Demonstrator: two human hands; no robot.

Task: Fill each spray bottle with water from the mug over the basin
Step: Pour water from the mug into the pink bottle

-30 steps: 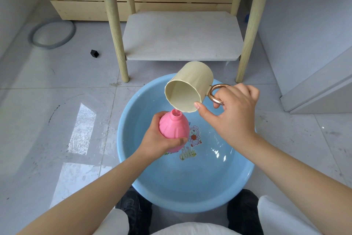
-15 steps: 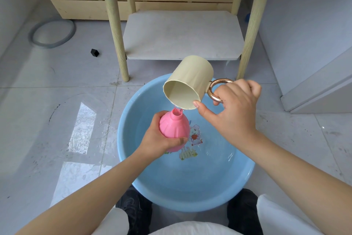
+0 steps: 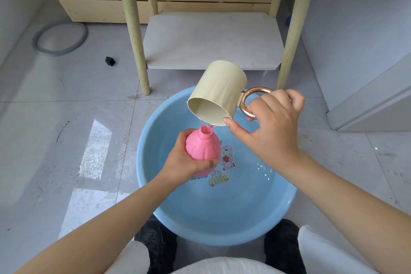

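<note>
A round pink spray bottle without its cap sits in the grip of my left hand, held over the blue basin. My right hand holds the cream mug by its copper ring handle, thumb against the rim. The mug is tipped steeply, mouth down toward the bottle's neck. Water splashes at the bottle's opening. The basin holds shallow water over a cartoon print on its bottom.
A small table with wooden legs and a low grey shelf stands just behind the basin. A grey hose ring and a small black cube lie on the tiled floor at left. A white cabinet is at right.
The mug has risen and tipped further over the bottle's neck. The bottle stays in place over the basin, and water now splashes at its opening.
</note>
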